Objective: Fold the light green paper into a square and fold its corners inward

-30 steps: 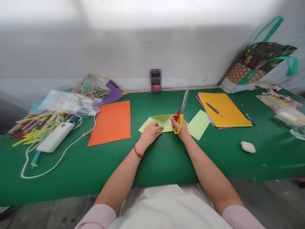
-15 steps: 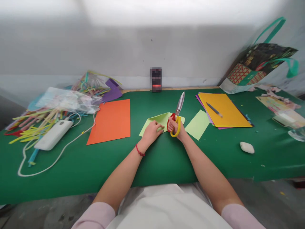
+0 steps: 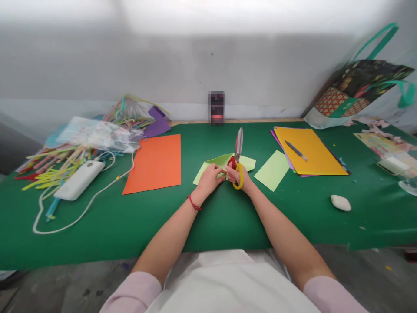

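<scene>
A folded sheet of light green paper lies in front of me, one side of it raised. My left hand is closed on its near edge, thumb and fingers pinched together. In my right hand are scissors with red and yellow handles, their blades together and pointing away from me. The right fingertips come close to the left ones at the paper; whether they pinch it too is hard to see. To the right lies a separate light green paper piece.
Orange paper lies left, beside a white power bank with its cable and a heap of paper strips. Rightward are stacked yellow paper with a pen, a white case and a bag.
My right hand has turned, so the scissors' blades swing left and stand more upright. Its fingers have moved toward my left fingertips. The whole view has shifted slightly.
</scene>
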Demonstrator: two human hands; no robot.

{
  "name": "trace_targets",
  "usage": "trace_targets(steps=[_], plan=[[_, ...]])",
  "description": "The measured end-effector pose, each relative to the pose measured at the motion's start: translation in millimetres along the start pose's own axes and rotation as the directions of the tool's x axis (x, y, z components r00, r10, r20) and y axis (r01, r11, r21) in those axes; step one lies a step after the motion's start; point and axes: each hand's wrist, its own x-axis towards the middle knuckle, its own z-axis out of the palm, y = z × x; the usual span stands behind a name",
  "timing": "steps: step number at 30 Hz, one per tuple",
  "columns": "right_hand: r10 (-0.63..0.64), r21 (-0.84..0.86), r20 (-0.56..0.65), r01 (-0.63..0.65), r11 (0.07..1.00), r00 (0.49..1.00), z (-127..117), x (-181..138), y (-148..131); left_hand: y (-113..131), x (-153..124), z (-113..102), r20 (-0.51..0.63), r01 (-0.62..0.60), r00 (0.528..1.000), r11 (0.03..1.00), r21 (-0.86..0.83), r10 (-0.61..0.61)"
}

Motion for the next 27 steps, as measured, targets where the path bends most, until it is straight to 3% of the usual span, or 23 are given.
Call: trace_targets(steps=[4, 9, 15, 20, 27], plan=[[0.024, 0.004, 0.025, -0.024, 1.0, 0.999, -0.5, 0.1, 1.7, 0.2, 0.5, -0.5, 0.016, 0.002, 1.0, 1.0, 0.008, -0.002], [-0.028, -0.029, -0.068, 0.026, 0.999, 0.997, -17.1, 7.7, 6.6, 1.6, -0.5, -2.5, 0.032, -0.004, 0.999, 1.0, -0.026, 0.005], [-0.052, 0.138, -0.106, 0.066, 0.988, 0.993, -36.4, 10.4, 3.5, 1.1, -0.2, -3.3, 0.061, 0.02, 0.998, 0.999, -0.039, -0.018], [-0.065, 0.206, -0.019, 0.068, 0.976, 0.998, -25.4, 8.2, 6.9, 0.4, 1.1, -2.8, 0.056, 0.012, 0.998, 0.999, -0.042, -0.01], [-0.011, 0.132, 0.06, 0.003, 0.991, 0.998, -7.6, 7.6, 16.1, 3.1, 1.4, -5.2, 0.063, 0.015, 0.998, 1.0, -0.017, -0.014]])
